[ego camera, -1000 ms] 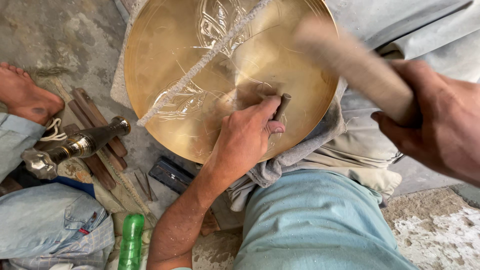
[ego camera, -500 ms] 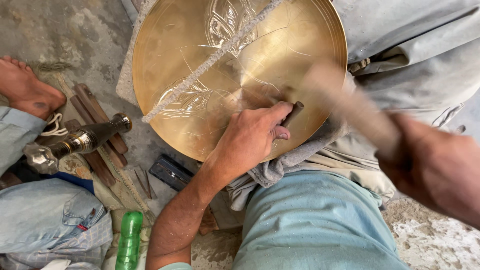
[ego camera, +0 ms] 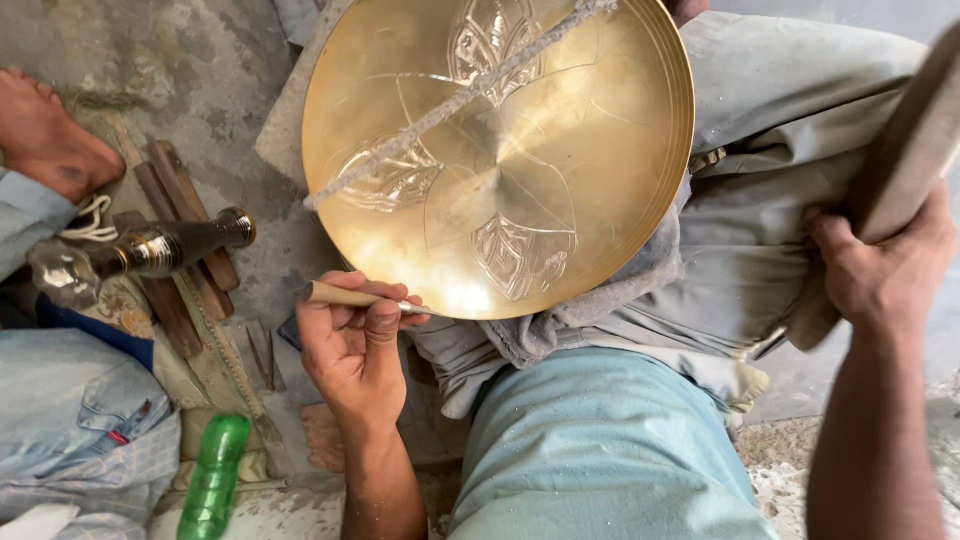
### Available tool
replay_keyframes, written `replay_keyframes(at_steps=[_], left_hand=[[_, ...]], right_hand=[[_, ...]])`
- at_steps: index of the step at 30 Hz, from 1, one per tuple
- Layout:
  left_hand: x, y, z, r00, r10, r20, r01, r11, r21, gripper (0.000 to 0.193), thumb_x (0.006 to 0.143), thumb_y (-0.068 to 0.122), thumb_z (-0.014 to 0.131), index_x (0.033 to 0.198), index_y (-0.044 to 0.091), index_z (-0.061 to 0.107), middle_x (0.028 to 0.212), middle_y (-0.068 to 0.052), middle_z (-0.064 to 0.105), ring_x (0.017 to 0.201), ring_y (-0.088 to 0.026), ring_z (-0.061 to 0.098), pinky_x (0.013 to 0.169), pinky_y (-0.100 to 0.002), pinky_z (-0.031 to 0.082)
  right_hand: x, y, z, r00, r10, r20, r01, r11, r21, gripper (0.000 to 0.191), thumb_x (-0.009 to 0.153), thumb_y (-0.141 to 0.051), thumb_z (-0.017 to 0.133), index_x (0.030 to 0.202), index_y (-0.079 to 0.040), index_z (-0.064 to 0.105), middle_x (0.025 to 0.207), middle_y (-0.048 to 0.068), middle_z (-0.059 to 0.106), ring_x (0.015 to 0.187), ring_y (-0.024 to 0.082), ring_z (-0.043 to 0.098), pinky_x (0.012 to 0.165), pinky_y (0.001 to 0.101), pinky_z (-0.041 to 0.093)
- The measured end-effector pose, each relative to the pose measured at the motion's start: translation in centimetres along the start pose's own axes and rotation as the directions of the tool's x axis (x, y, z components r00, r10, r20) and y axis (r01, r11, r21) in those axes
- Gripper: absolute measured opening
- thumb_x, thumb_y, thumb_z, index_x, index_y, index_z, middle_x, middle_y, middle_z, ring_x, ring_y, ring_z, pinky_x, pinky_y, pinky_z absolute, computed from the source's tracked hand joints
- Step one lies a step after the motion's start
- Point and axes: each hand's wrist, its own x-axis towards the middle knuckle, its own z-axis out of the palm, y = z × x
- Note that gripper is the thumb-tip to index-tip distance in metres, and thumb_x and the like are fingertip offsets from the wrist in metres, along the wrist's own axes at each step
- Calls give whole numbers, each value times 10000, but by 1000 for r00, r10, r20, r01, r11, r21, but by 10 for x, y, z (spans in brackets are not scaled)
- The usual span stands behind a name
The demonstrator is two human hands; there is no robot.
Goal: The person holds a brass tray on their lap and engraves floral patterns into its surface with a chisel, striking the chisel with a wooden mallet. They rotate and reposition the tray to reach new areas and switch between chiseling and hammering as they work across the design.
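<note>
A round brass plate (ego camera: 500,150) with engraved petal patterns rests on grey cloth over my lap. A twisted cord (ego camera: 450,100) runs diagonally across its face. My left hand (ego camera: 350,350) holds a small chisel (ego camera: 345,296) sideways, just off the plate's lower left rim. My right hand (ego camera: 880,270) grips a wooden mallet (ego camera: 915,150) out to the right, away from the plate.
Another person's bare foot (ego camera: 50,140) and jeans-clad leg (ego camera: 70,420) are at the left. A shiny metal vessel (ego camera: 150,250) lies on wooden sticks (ego camera: 170,220) on the concrete floor. A green plastic bottle (ego camera: 213,480) stands at the bottom left.
My left hand has lifted the chisel off the plate's face and drawn back to the lower left rim. The mallet has swung out to the right, away from the chisel.
</note>
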Motion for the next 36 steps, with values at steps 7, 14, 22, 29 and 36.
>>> replay_keyframes(at_steps=[7, 14, 22, 29, 36], left_hand=[[-36, -6, -16, 996, 63, -58, -63, 998, 0, 329, 1062, 84, 641, 1319, -9, 456, 1080, -148, 672, 910, -190, 705, 791, -337, 650], [-57, 4, -25, 993, 76, -89, -73, 997, 39, 325, 1050, 110, 645, 1292, -32, 480, 1053, -141, 703, 908, -161, 714, 791, -323, 650], [-64, 9, -28, 984, 111, -142, -103, 992, 67, 312, 1040, 104, 654, 1260, -43, 490, 1045, -123, 697, 908, -140, 706, 777, -292, 654], [-29, 14, 6, 968, 237, 81, -243, 810, 534, 235, 1042, 146, 490, 1196, -18, 553, 990, -142, 650, 833, -252, 661, 732, -414, 550], [63, -1, 94, 791, 350, 501, -587, 207, 782, 548, 643, 407, 797, 1103, 172, 614, 894, -75, 514, 823, -262, 556, 703, -437, 442]], right_hand=[[-25, -8, 12, 997, -2, -75, 20, 971, 237, 415, 917, -69, 789, 1261, 43, 586, 1110, 104, 691, 1003, 183, 657, 966, 348, 555], [-51, -33, 7, 991, -79, -108, 93, 987, 130, 408, 889, -139, 801, 1192, 31, 586, 1021, 108, 685, 959, 214, 633, 919, 360, 533], [-52, -52, 10, 987, -118, -112, 128, 988, 91, 434, 893, -193, 814, 1173, 19, 560, 1074, 129, 691, 982, 247, 660, 902, 396, 530], [-26, -57, 7, 984, -141, -106, 151, 984, 95, 439, 898, -175, 797, 1218, 30, 578, 1070, 149, 699, 1004, 272, 666, 930, 405, 533], [5, -57, 12, 995, -57, -85, 65, 993, 94, 413, 910, -149, 810, 1189, 51, 579, 1030, 128, 691, 962, 247, 643, 919, 378, 536]])
